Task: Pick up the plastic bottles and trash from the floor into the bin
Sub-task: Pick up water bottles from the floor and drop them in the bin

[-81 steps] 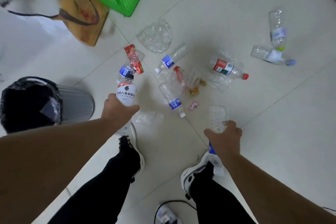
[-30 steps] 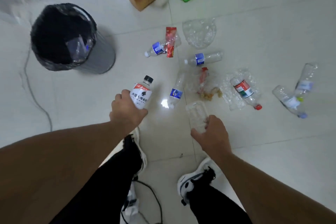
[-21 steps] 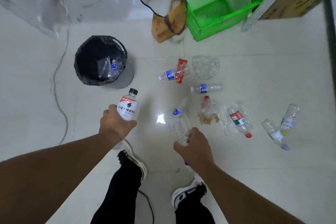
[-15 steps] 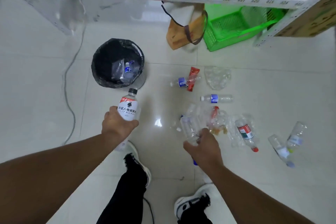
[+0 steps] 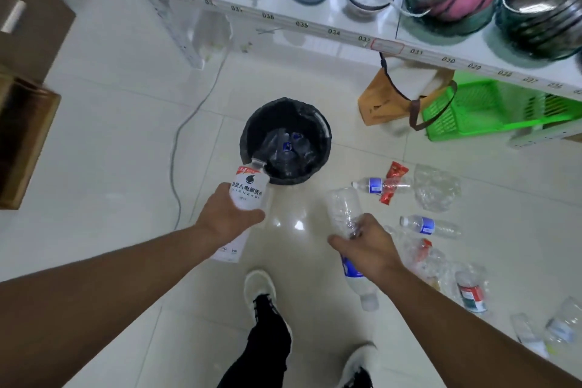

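My left hand (image 5: 226,220) grips a white-labelled bottle (image 5: 248,189) whose neck reaches the near rim of the black-lined bin (image 5: 324,135). The bin holds several clear bottles. My right hand (image 5: 368,249) is closed on a crumpled clear plastic piece (image 5: 341,208) and a blue-labelled bottle (image 5: 359,283) that hangs below the palm. On the floor to the right lie a blue-labelled bottle with a red wrapper (image 5: 378,185), a clear plastic bag (image 5: 436,187), another blue-labelled bottle (image 5: 428,225), a red-labelled bottle (image 5: 470,291) amid crumpled plastic, and further bottles (image 5: 551,331).
A white shelf (image 5: 315,25) with bowls and metal basins overhangs the floor behind the bin. Beneath it sit a green basket (image 5: 491,110) and a brown bag (image 5: 384,101). A cable (image 5: 176,148) runs along the floor at left. Cardboard boxes (image 5: 22,135) stand far left. My feet are below.
I have stepped toward the bin, which now sits just ahead of both hands. My left hand carried the white-labelled bottle up to the bin's rim. Both hands keep their loads.
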A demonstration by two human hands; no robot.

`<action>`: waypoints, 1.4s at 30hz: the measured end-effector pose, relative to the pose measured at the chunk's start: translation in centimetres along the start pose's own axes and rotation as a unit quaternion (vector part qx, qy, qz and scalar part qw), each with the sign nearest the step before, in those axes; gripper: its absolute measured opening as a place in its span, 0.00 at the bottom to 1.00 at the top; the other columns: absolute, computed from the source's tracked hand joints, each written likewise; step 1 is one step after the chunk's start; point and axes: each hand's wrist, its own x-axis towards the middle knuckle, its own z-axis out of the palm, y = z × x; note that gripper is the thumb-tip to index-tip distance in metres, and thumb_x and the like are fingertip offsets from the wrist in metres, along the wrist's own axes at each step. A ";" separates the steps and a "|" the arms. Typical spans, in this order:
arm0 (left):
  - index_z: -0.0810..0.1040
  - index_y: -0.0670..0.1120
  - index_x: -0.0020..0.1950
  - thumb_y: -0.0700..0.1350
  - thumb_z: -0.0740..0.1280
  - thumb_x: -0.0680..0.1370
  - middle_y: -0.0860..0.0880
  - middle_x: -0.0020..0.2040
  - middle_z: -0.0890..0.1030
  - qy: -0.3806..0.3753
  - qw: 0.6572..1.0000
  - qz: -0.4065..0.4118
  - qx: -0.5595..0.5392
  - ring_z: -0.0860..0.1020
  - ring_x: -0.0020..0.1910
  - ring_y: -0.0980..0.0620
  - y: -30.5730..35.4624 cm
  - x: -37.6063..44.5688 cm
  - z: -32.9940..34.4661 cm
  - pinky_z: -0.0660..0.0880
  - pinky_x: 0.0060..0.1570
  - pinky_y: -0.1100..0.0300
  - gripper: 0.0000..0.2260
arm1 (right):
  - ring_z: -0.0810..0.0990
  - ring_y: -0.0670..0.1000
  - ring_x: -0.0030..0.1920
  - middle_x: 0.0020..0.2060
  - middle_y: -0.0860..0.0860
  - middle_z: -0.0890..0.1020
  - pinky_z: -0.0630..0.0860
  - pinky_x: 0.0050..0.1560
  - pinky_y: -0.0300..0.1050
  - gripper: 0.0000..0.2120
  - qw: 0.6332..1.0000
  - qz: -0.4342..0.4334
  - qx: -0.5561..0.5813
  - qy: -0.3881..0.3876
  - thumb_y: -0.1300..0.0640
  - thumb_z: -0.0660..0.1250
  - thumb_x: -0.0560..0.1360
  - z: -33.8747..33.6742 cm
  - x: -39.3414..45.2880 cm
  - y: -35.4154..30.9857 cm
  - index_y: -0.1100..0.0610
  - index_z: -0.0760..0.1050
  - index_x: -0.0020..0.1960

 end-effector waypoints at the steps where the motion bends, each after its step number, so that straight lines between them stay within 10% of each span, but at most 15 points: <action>1: 0.77 0.45 0.62 0.51 0.83 0.69 0.44 0.51 0.85 -0.016 1.000 0.006 0.002 0.85 0.48 0.44 0.3 0.5 -0.7 0.80 0.43 0.53 0.27 | 0.84 0.48 0.45 0.45 0.48 0.84 0.78 0.44 0.45 0.24 1.000 -0.003 0.002 -0.002 0.43 0.80 0.68 0.2 0.6 -0.8 0.48 0.73 0.56; 20: 0.84 0.48 0.51 0.53 0.82 0.70 0.46 0.42 0.87 -0.011 0.992 -0.097 -0.074 0.84 0.37 0.49 10.8 5.3 2.3 0.76 0.33 0.60 0.15 | 0.82 0.50 0.43 0.43 0.50 0.83 0.74 0.39 0.47 0.19 0.999 -0.006 -0.025 -0.043 0.45 0.80 0.68 -8.1 8.8 -5.7 0.50 0.74 0.49; 29: 0.78 0.44 0.62 0.57 0.79 0.74 0.42 0.49 0.85 -0.028 0.989 -0.140 -0.035 0.85 0.43 0.44 13.8 12.6 4.9 0.78 0.37 0.54 0.25 | 0.85 0.49 0.42 0.44 0.50 0.85 0.78 0.38 0.45 0.20 0.998 0.037 -0.007 -0.045 0.45 0.80 0.67 -8.8 9.6 -4.2 0.50 0.75 0.52; 35: 0.72 0.44 0.78 0.59 0.67 0.82 0.41 0.70 0.79 -0.025 0.992 -0.082 0.092 0.79 0.63 0.38 13.2 16.6 4.1 0.76 0.60 0.49 0.29 | 0.84 0.49 0.45 0.47 0.49 0.84 0.76 0.40 0.45 0.23 0.996 0.071 0.005 -0.049 0.45 0.80 0.70 -6.2 8.2 -4.5 0.52 0.74 0.57; 42: 0.81 0.47 0.70 0.53 0.68 0.82 0.47 0.59 0.83 -0.039 0.992 0.023 0.118 0.82 0.49 0.51 11.6 16.4 -1.3 0.78 0.48 0.56 0.18 | 0.84 0.56 0.48 0.55 0.56 0.80 0.83 0.57 0.56 0.34 0.983 0.137 0.103 -0.064 0.45 0.81 0.73 -2.3 8.8 -10.7 0.54 0.66 0.69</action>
